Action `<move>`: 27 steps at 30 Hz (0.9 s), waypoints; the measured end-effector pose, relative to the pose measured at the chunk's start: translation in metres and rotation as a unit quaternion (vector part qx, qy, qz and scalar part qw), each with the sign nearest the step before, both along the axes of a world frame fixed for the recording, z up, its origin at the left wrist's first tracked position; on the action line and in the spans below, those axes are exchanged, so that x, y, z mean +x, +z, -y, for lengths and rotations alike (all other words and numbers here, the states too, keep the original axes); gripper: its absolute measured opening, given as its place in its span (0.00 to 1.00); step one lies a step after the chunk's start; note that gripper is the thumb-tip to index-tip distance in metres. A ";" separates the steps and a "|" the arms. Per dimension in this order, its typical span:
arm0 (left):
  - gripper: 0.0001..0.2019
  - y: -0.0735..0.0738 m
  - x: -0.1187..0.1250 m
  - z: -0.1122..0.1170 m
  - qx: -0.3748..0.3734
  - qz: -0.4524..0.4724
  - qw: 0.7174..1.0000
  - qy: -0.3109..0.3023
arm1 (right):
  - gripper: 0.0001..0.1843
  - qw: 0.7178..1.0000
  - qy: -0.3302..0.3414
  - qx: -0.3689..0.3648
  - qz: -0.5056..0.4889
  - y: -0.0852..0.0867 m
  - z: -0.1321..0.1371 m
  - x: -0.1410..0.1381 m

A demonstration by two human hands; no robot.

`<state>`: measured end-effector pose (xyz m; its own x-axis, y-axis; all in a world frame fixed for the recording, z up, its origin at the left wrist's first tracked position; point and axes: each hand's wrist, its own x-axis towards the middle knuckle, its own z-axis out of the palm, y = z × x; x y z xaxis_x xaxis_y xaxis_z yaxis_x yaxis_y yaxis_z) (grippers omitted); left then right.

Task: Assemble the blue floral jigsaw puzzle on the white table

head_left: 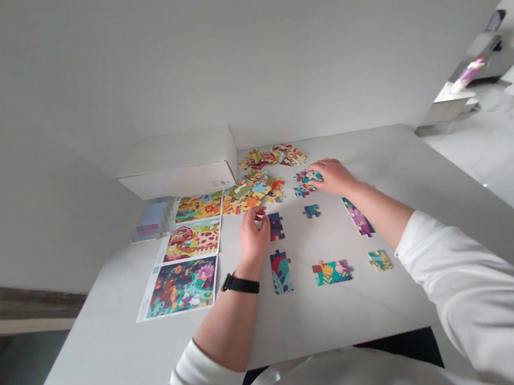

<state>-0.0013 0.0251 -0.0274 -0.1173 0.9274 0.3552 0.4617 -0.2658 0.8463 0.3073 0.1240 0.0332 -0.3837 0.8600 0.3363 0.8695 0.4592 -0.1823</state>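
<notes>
My left hand, with a black band on its wrist, rests beside a dark blue puzzle piece. Its fingers are loosely bent and apart, with nothing clearly held. My right hand reaches to a small group of teal and purple puzzle pieces, its fingertips closed on one of them. Around the hands lie a small blue piece, a purple piece, a red-and-blue joined section, a section with yellow leaves and a corner piece.
Two heaps of mixed puzzle pieces, a nearer one and a farther one, lie at the back. A white box stands behind three picture sheets, including the dark blue one. The white table meets a wall.
</notes>
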 end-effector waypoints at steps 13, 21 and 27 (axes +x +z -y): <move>0.11 0.022 0.006 0.019 0.068 -0.045 0.996 -0.041 | 0.18 0.955 -0.019 0.003 -0.295 -0.003 0.179 0.022; 0.12 0.047 0.023 0.053 0.121 -0.110 0.975 -0.153 | 0.15 0.959 -0.019 0.043 -0.280 -0.023 0.213 0.022; 0.12 0.045 0.037 0.077 0.087 -0.166 0.949 -0.254 | 0.17 0.967 -0.031 0.024 -0.254 -0.031 0.207 0.022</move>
